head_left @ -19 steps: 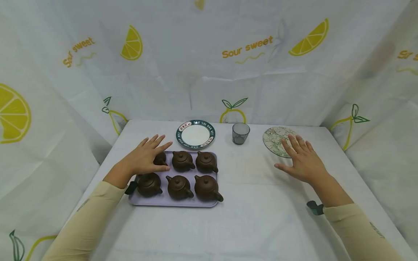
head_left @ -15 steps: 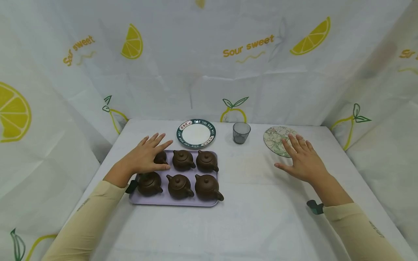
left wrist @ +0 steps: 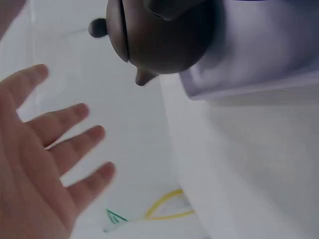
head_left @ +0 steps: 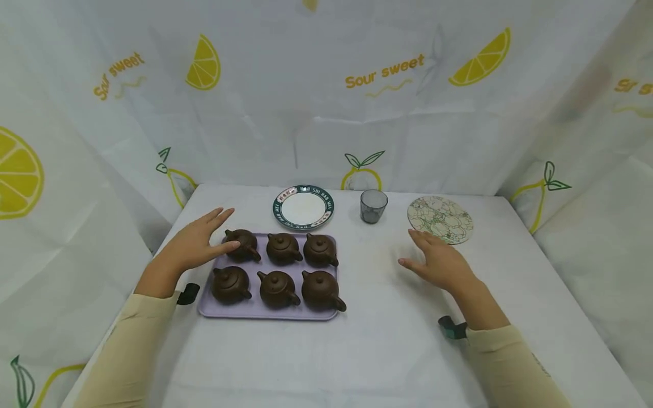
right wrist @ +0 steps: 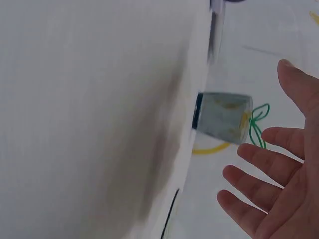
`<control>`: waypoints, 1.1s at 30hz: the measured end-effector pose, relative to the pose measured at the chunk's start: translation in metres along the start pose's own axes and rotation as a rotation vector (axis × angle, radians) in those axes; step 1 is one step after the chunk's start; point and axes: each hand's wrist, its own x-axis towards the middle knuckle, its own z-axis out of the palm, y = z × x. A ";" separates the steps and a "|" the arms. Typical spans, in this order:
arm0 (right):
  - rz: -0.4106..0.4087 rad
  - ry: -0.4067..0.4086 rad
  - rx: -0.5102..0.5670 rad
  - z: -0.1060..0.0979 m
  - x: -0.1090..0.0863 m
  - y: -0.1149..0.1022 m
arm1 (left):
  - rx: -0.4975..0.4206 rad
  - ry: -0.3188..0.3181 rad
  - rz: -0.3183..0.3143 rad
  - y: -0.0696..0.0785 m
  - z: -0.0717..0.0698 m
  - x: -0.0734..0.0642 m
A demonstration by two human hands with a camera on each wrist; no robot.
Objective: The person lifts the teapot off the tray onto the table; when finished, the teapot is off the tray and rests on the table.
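Several small brown teapots stand in two rows on a lilac tray (head_left: 306, 313). My left hand (head_left: 191, 246) hovers at the tray's left side, nearest the back-left teapot (head_left: 242, 245), its fingers extended and holding nothing. In the left wrist view the spread fingers of that hand (left wrist: 45, 149) are apart from the teapot (left wrist: 159, 40). My right hand (head_left: 441, 263) is above the table just in front of a round floral mat (head_left: 444, 218), with nothing in it. In the right wrist view its fingers are loosely extended, and a grey glass (right wrist: 224, 117) appears beyond them.
Behind the tray lies a white plate with a green lettered rim (head_left: 328, 218). To its right stands the clear grey glass tumbler (head_left: 373, 207). A white cloth (head_left: 388, 340) covers the table, and lemon-printed curtains (head_left: 285, 68) close off the back and sides.
My left hand has shifted left, uncovering the back-left teapot. My right hand has moved left and slightly nearer, away from over the floral mat. The tableware stays in place.
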 end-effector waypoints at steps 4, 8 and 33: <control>0.026 0.008 0.178 0.022 0.003 -0.029 | -0.197 -0.062 -0.080 -0.019 0.008 -0.008; -0.001 0.015 0.351 0.037 0.001 -0.053 | -0.464 -0.140 -0.179 -0.037 0.018 -0.017; -0.094 -0.406 1.201 0.075 -0.021 -0.123 | -0.957 -0.197 -0.197 -0.068 0.050 -0.044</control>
